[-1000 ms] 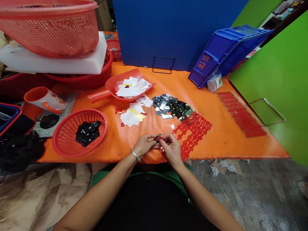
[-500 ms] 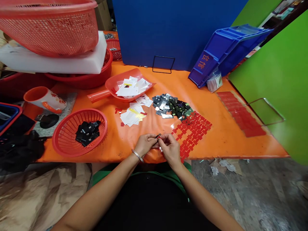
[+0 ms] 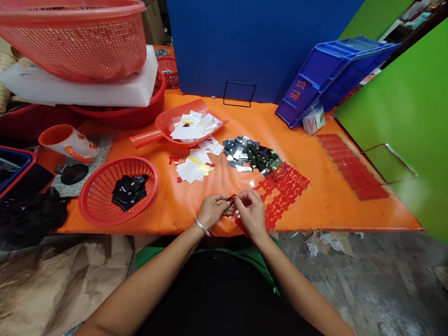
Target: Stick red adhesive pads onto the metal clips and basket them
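My left hand [image 3: 213,209] and my right hand [image 3: 251,212] meet at the near edge of the orange table [image 3: 325,205]. Both pinch a small black piece with a red sticker [image 3: 231,199] between their fingertips. Right of my hands lies a sheet of red stickers [image 3: 282,189] in rows. Beyond it sits a pile of small black and shiny pieces [image 3: 250,156]. A round red basket [image 3: 105,205] to my left holds several black pieces [image 3: 129,190].
White paper slips lie loose [image 3: 194,169] and in a red scoop [image 3: 191,125]. A blue bin [image 3: 329,70] leans at the back right, red sticker strips [image 3: 352,165] lie right. Mug [image 3: 68,142], stacked red baskets [image 3: 77,37] and white foam stand left.
My hands stay together on the small piece; the fingers shifted slightly and the view moved a little.
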`<state>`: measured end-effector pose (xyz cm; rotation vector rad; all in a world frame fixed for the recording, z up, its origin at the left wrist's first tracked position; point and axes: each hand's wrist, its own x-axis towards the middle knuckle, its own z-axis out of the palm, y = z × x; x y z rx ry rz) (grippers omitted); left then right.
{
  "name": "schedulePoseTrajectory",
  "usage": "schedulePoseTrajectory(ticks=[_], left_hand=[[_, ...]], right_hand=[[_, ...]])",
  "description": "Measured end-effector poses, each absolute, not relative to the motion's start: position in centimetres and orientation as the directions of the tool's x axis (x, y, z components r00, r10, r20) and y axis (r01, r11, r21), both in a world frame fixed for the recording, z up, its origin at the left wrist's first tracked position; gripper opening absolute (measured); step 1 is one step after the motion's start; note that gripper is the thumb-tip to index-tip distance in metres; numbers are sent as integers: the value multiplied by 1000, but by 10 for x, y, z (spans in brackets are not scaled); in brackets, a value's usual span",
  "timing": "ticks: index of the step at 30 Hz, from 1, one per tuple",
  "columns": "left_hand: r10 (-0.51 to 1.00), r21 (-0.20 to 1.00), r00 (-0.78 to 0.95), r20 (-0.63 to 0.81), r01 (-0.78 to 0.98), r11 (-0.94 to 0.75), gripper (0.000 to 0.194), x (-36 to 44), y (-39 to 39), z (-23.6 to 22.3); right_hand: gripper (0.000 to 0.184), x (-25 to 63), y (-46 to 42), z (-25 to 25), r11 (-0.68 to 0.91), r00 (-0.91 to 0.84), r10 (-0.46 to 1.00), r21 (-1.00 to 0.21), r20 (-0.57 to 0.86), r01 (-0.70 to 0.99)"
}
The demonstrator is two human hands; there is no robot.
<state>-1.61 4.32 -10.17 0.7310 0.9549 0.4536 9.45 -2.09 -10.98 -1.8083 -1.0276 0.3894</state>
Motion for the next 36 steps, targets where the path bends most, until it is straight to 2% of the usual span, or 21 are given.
schedulePoseTrajectory(ticks=[9, 14, 17, 19, 21, 24, 26, 29, 33, 34, 36], left_hand=[[653, 749, 525, -545, -45, 661, 17, -18, 42, -105], [666, 771, 563, -489, -78, 632, 22, -21, 42, -108], [672, 776, 578, -463, -101, 622, 27, -22, 42, -110], [676, 779, 579, -455, -108, 617, 30, -23, 41, -111], [680, 784, 579, -450, -109, 612, 31, -24, 41, -110], [687, 797, 588, -427, -114, 593, 32, -26, 41, -110], [688, 807, 602, -406, -118, 579, 33, -26, 40, -110], [693, 812, 597, -404, -115, 572, 35, -26, 37, -110], [740, 836, 557, -377, -140, 531, 36, -27, 34, -92], [757, 851, 550, -353, -149, 504, 36, -31, 35, -83], [804, 892, 520, -290, -157, 423, 38, -43, 43, -63]], right_hand=[[10, 96, -19, -109, -220, 591, 798, -858, 115, 464], [12, 97, -21, -103, -273, 519, 846, -739, 120, 616], [16, 97, -22, -101, -309, 540, 830, -690, 140, 654], [34, 99, -22, -100, -344, 602, 788, -723, 124, 599], [47, 104, -20, -101, -330, 619, 784, -812, 48, 481], [27, 110, -17, -101, -255, 454, 882, -940, -130, 226], [27, 112, -17, -100, -263, 369, 904, -961, -214, 87], [29, 113, -17, -95, -315, 344, 889, -949, -302, -19], [36, 123, -12, -86, -347, 293, 892, -937, -343, -42], [38, 128, -9, -85, -325, 315, 898, -946, -308, 2], [34, 140, 0, -85, -251, 386, 908, -948, -161, 196]])
